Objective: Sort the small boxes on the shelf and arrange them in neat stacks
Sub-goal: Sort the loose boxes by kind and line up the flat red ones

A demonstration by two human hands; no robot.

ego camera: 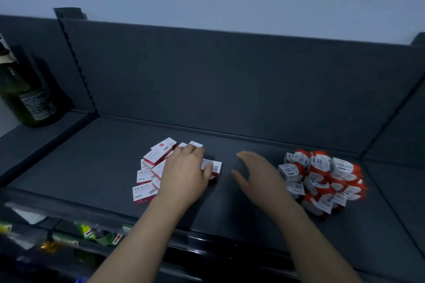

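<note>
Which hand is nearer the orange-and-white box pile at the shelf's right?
Right. The right hand hovers just left of the orange-and-white box pile, apart from it; the left hand is farther left, on the flat boxes.

White-and-red small boxes (144,193) lie jumbled on the dark shelf (80,167), another red-and-white heap (322,179) well apart.

The dark grey metal shelf deck (92,167) lies bare from 10 to 2 o'clock, back to the upright dark grey back panel (230,87) that closes 12 o'clock. Scattered flat white-and-red cardboard boxes (147,174) block 9 o'clock. A heap of small red-and-white packets (322,177) blocks 3 o'clock. The lane between them holds the right hand (255,172), fingers spread. At 6 o'clock the front edge is open.
</note>
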